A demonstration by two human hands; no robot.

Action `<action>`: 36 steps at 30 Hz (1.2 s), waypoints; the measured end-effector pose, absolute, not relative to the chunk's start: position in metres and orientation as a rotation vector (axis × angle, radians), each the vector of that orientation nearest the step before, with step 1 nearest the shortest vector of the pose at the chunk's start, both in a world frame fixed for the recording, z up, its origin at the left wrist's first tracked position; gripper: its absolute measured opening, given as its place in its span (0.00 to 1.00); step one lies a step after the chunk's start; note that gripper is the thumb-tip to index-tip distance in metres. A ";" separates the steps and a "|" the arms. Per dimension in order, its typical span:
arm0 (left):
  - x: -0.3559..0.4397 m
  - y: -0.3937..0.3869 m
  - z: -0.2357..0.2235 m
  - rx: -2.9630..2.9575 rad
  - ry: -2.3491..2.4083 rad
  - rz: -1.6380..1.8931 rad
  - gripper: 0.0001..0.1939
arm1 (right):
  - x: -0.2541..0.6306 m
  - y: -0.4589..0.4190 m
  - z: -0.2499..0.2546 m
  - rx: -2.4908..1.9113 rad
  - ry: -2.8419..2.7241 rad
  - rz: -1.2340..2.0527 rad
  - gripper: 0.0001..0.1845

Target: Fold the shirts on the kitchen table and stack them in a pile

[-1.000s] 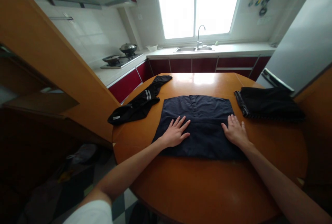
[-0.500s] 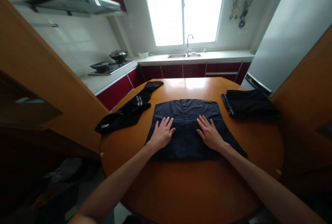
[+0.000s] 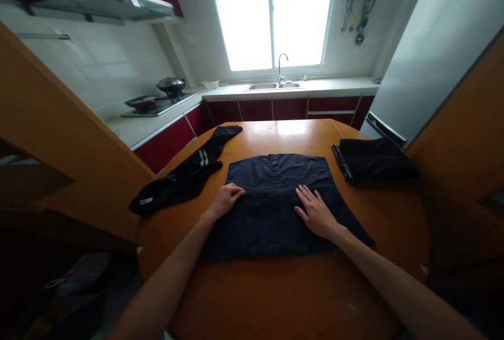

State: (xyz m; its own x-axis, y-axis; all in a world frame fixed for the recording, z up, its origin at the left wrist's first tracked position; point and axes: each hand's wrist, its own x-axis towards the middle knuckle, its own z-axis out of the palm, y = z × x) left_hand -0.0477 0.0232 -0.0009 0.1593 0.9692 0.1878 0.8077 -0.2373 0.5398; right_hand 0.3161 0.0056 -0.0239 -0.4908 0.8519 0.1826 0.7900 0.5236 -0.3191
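Garment (image 3: 268, 219) lies on tbl (image 3: 283, 298), cloth stack (image 3: 380, 161) R, sink (image 3: 262, 86) behind.

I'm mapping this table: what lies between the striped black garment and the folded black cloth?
The head view shows a navy garment there, with the left hand at its left side and right hand flat on it.

The dark navy garment (image 3: 271, 219) lies flat on the surface (image 3: 291, 298), folded across, just below the frame's centre, a short placket-like strip (image 3: 274, 164) at its upper edge, lower right corner splayed.
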 end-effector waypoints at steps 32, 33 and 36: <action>0.053 -0.036 -0.008 2.390 1.857 0.213 0.37 | 0.330 0.008 -0.036 -1.487 -2.468 0.143 0.36; 0.043 -0.037 -0.009 2.359 1.909 0.208 0.37 | 0.336 0.011 -0.036 -1.536 -2.449 0.138 0.36; 0.012 -0.038 -0.011 2.281 2.059 0.180 0.37 | 0.353 0.020 -0.039 -1.700 -2.365 0.110 0.37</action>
